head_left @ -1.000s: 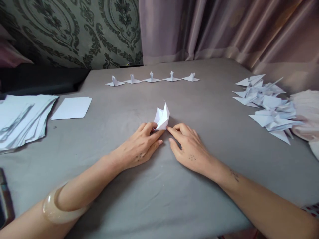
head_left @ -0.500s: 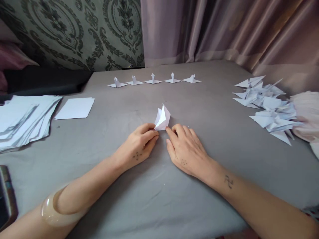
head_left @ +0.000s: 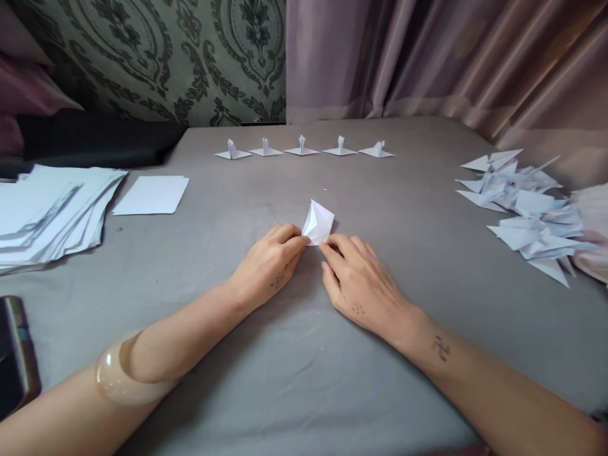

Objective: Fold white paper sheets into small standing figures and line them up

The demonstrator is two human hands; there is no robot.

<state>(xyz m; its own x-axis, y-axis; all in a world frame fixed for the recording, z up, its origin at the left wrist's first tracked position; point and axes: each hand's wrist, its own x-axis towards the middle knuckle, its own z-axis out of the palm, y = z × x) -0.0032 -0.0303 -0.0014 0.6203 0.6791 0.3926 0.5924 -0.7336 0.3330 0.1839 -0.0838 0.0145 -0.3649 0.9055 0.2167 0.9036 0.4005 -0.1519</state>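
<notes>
A small piece of white folded paper lies on the cloth in front of me, its upper part folded to a point. At its lower left corner, my left hand is closed, thumb and fingers pinching the edge. My right hand rests on its side to the right, with the index fingertip touching the paper's lower right corner. Its thumb is apart from the index finger, and the other fingers curl loosely. The paper's underside is hidden.
Several folded paper pieces stand in a row at the back of the grey cloth. A heap of paper cranes lies right. White sheets, a smaller stack of squares and a dark phone-like object are left.
The raised paper flap has come down toward the left, so the paper looks flatter. My left thumb now lies over its lower left edge. The whole view has shifted slightly.
</notes>
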